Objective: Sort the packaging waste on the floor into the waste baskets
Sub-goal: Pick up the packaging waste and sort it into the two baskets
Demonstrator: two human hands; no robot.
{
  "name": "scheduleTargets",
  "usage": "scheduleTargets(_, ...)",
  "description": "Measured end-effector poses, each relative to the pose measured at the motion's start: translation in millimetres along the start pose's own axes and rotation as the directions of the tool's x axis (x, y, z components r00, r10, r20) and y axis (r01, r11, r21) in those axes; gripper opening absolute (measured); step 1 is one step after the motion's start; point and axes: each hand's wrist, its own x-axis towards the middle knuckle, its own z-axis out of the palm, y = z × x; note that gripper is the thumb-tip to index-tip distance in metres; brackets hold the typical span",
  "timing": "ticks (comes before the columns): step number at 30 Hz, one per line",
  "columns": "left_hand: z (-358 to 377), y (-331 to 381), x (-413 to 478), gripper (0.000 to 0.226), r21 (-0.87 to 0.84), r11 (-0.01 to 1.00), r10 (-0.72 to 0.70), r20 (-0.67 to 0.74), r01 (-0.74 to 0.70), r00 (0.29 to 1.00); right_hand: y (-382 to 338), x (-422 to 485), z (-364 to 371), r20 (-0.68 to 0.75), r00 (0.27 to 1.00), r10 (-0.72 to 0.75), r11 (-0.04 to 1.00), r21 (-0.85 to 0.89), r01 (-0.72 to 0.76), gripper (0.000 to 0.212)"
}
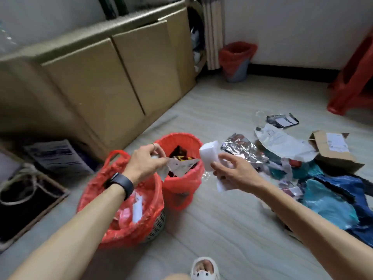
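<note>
At centre frame the left hand [145, 164] pinches a torn white wrapper [179, 165] over the farther red-lined basket [177, 197]. Just right of it, the right hand [236, 172] grips a white foam block [209, 156]. A nearer red-lined basket [90, 199] stands lower left, and loose packaging [323, 195] litters the floor at right.

near basket liner [90, 203]: red
2nd basket liner [181, 190]: red
foam blk [210, 156]: white
wrapper [181, 166]: white-grey, prob.
foil [242, 150]: silver
mailer bags [327, 201]: teal, dk blue

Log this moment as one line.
left grip: pinches wrapper over far basket | right grip: holds foam block | near basket: part filled | pile: unsorted on floor
</note>
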Motion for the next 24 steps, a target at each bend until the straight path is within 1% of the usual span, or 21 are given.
scheduleTargets(1, -5.5, -10.7, -2.0, 0.011, 0.001, 1.000, -0.030, -0.031, 0.030, 0.999, -8.4, 7.0, 7.4, 0.032, 0.999, -0.018, 0.997, -0.069, 0.020, 0.064)
scheduleTargets(2, -22.5, -29.6, -8.7, 0.008, 0.016, 0.997, -0.076, -0.088, 0.078, 0.993, -25.2, 18.5, 27.0, 0.095, 0.994, -0.051, 0.988, -0.142, 0.064, 0.053)
scheduleTargets(4, -38.8, -59.9, -18.2, 0.004, 0.059, 0.985, -0.151, -0.149, 0.162, 0.977, -51.1, 27.5, 53.6, 0.186, 0.980, -0.076, 0.958, -0.259, 0.123, 0.031)
scheduleTargets(5, -44.8, -74.6, -23.2, 0.003, 0.076, 0.977, -0.187, -0.160, 0.201, 0.969, -61.5, 31.6, 67.9, 0.224, 0.971, -0.084, 0.941, -0.303, 0.151, 0.026)
scheduleTargets(6, -50.0, -90.9, -29.0, 0.004, 0.091, 0.963, -0.237, -0.158, 0.253, 0.959, -70.0, 36.5, 85.0, 0.264, 0.961, -0.087, 0.926, -0.333, 0.176, 0.026)
scheduleTargets(8, -51.0, -117.2, -38.4, 0.011, 0.117, 0.934, -0.319, -0.146, 0.337, 0.936, -82.0, 42.1, 117.0, 0.320, 0.943, -0.093, 0.904, -0.369, 0.215, 0.035)
scheduleTargets(10, -44.5, -133.0, -44.8, 0.011, 0.167, 0.905, -0.368, -0.159, 0.392, 0.916, -87.0, 46.4, 147.0, 0.350, 0.932, -0.092, 0.890, -0.392, 0.235, 0.040)
scheduleTargets(13, -29.0, -147.7, -48.1, 0.009, 0.242, 0.872, -0.382, -0.206, 0.425, 0.901, -83.4, 52.9, 187.0, 0.374, 0.925, -0.062, 0.869, -0.437, 0.234, 0.041)
scheduleTargets(16, -13.2, -165.7, -50.5, 0.011, 0.378, 0.821, -0.365, -0.228, 0.428, 0.903, -69.2, 60.6, 217.7, 0.383, 0.922, -0.061, 0.798, -0.536, 0.275, 0.040)
scheduleTargets(17, -9.9, -173.2, -50.1, 0.011, 0.402, 0.807, -0.378, -0.212, 0.433, 0.901, -66.7, 64.2, 225.8, 0.386, 0.920, -0.064, 0.766, -0.572, 0.294, 0.040)
scheduleTargets(18, -5.7, -182.0, -49.7, 0.014, 0.426, 0.790, -0.415, -0.156, 0.440, 0.896, -63.7, 68.1, 232.8, 0.399, 0.915, -0.059, 0.739, -0.599, 0.309, 0.042)
scheduleTargets(19, -2.3, -190.6, -48.1, 0.021, 0.451, 0.779, -0.459, -0.062, 0.435, 0.886, -62.1, 73.1, 239.0, 0.429, 0.903, -0.036, 0.729, -0.606, 0.317, 0.047)
scheduleTargets(20, 0.9, -195.5, -47.7, 0.034, 0.470, 0.775, -0.500, 0.050, 0.421, 0.864, -60.1, 76.2, 242.5, 0.462, 0.887, -0.020, 0.738, -0.591, 0.325, 0.055)
scheduleTargets(21, 3.7, -201.3, -46.4, 0.049, 0.449, 0.787, -0.528, 0.138, 0.422, 0.838, -57.4, 78.9, 246.0, 0.486, 0.874, -0.019, 0.765, -0.556, 0.326, 0.063)
scheduleTargets(22, 3.9, -202.4, -45.2, 0.062, 0.376, 0.809, -0.542, 0.182, 0.452, 0.820, -53.7, 80.7, 248.2, 0.495, 0.868, -0.049, 0.802, -0.498, 0.329, 0.068)
scheduleTargets(24, 2.0, -203.9, -41.3, 0.077, 0.141, 0.832, -0.554, 0.172, 0.536, 0.815, -43.8, 80.0, 248.4, 0.442, 0.886, -0.141, 0.871, -0.370, 0.323, 0.067)
